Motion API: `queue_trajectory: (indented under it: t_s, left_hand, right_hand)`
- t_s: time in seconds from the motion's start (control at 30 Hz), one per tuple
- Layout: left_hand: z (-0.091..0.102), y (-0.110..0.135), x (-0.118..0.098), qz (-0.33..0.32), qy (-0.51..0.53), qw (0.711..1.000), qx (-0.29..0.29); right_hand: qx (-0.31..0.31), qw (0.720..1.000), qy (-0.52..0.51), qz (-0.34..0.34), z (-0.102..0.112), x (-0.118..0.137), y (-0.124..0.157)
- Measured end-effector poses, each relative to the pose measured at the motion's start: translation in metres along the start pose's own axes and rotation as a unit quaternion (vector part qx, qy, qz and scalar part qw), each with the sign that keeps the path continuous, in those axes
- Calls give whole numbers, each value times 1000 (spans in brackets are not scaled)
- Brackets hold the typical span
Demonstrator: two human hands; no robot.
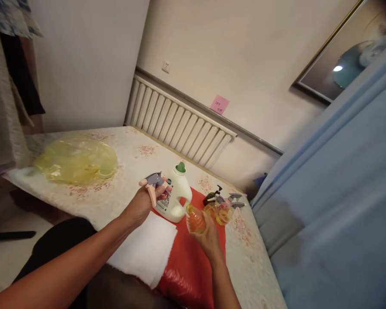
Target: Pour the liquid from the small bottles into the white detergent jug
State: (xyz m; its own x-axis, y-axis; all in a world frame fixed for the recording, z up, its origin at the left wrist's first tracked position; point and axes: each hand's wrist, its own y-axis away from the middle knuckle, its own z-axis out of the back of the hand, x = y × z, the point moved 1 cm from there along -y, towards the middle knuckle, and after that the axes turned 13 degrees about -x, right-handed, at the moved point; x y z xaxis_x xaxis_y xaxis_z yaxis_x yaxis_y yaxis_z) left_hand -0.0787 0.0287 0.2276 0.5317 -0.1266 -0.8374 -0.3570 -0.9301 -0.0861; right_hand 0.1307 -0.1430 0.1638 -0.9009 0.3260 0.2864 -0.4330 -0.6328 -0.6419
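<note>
I have the left hand (pixel 145 201) gripping a sprayer (pixel 153 179) and the right hand (pixel 209 236) clasping a bottle (pixel 196 219), seemingly tilted, though partly covered from view. The jug (pixel 179 189) stands between both hands, just beyond them.

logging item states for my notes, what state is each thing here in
trigger spray head: off any bottle, in left hand
clear bottle: tilted, no spray head fitted, in right hand
white jug: upright, uncapped, green piece in its mouth
white cloth: lying flat
yellow plastic bag: puffed up
dark pump bottle: upright, pump fitted
pink note: stuck up
blue curtain: hanging
</note>
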Motion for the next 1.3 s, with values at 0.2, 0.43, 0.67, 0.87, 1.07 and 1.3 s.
queue_trajectory:
  t_s: [0.2,0.43,0.67,0.87,1.07,1.3]
  left_hand:
    - [-17,8,8,-48,-47,998,2]
    - [-27,9,14,-58,-67,996,9]
    - [-37,21,39,16,-87,996,31]
    - [-35,37,73,94,-123,982,107]
    - [-30,43,73,107,-159,972,137]
    - [-22,38,69,69,-242,947,201]
  right_hand:
    - [-16,994,-71,-87,-2,-11,37]
    - [-20,989,-83,-124,-2,-21,52]
    - [-11,987,-85,-135,0,-12,59]
    - [-8,981,-131,-144,7,11,55]
    - [-1,970,-164,-179,8,21,60]
    - [13,963,-197,-186,3,27,64]
